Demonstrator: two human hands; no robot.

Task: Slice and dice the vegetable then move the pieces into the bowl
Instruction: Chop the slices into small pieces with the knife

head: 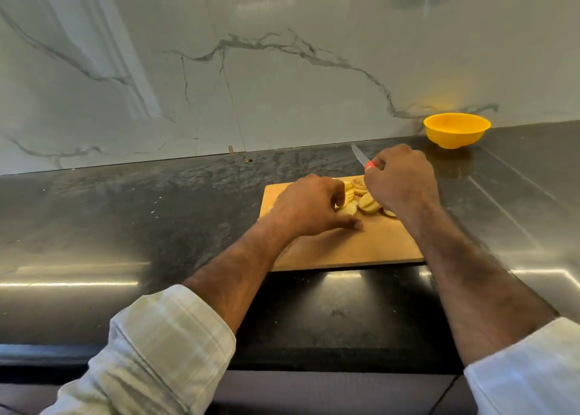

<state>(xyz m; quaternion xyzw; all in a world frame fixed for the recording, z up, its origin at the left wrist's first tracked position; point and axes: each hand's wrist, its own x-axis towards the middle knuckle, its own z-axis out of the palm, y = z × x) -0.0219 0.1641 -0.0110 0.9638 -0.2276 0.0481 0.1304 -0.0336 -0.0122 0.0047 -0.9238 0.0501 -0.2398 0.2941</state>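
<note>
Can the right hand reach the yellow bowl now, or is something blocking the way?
Probably yes. The yellow bowl stands on the counter just beyond the right hand, with nothing between them. But that hand grips the knife, so it is not free to take it.
</note>
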